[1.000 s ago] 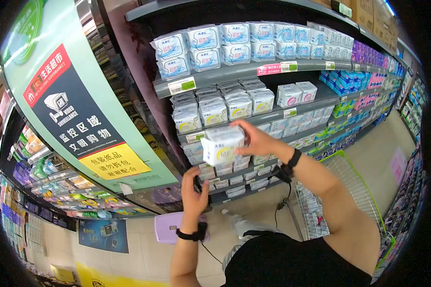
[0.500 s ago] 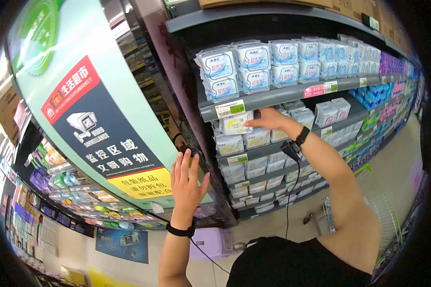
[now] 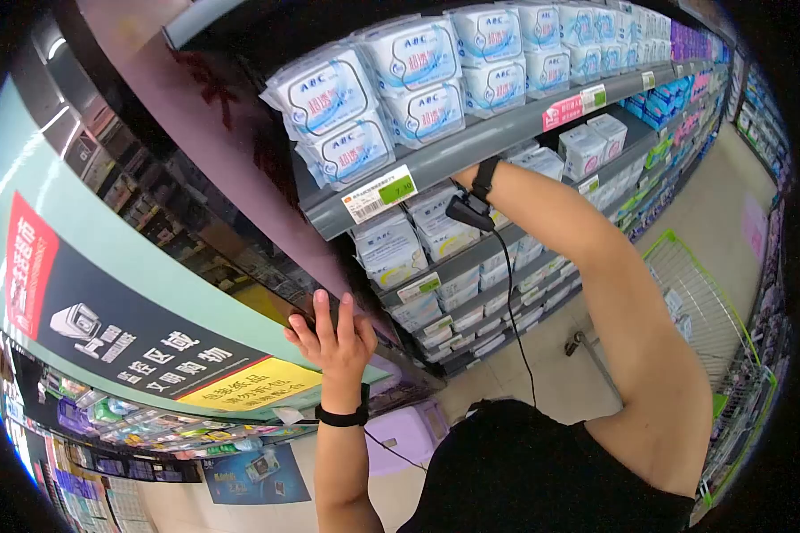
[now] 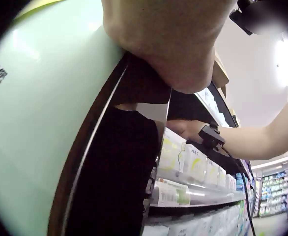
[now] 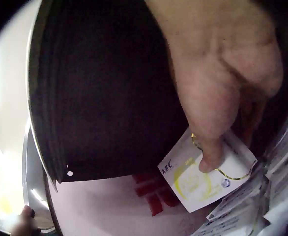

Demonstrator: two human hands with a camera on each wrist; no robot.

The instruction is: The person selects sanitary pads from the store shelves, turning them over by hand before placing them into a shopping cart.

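Observation:
My right arm point(image 3: 542, 213) reaches up into the second shelf, and its hand is hidden under the grey shelf board point(image 3: 471, 147) in the head view. The right wrist view shows my right hand point(image 5: 217, 157) holding a white pack with yellow print point(image 5: 198, 184), thumb on its face, deep in the dark bay above other packs. My left hand point(image 3: 329, 336) rests with straight fingers on the dark edge of the shelf's end panel point(image 3: 240, 169). The left wrist view shows that left hand point(image 4: 173, 44) against the panel edge, holding nothing.
White-and-blue packs point(image 3: 364, 89) fill the top shelf, above a price label point(image 3: 380, 193). White packs point(image 3: 391, 249) line the shelves below. A wire shopping cart point(image 3: 711, 320) stands at the right, a purple stool point(image 3: 404, 435) on the floor, and a curved green signboard point(image 3: 107, 293) at the left.
My right hand has carried the white pack from chest height up into the second shelf and pushed deeper under the board. My left hand has moved onto the end panel's edge.

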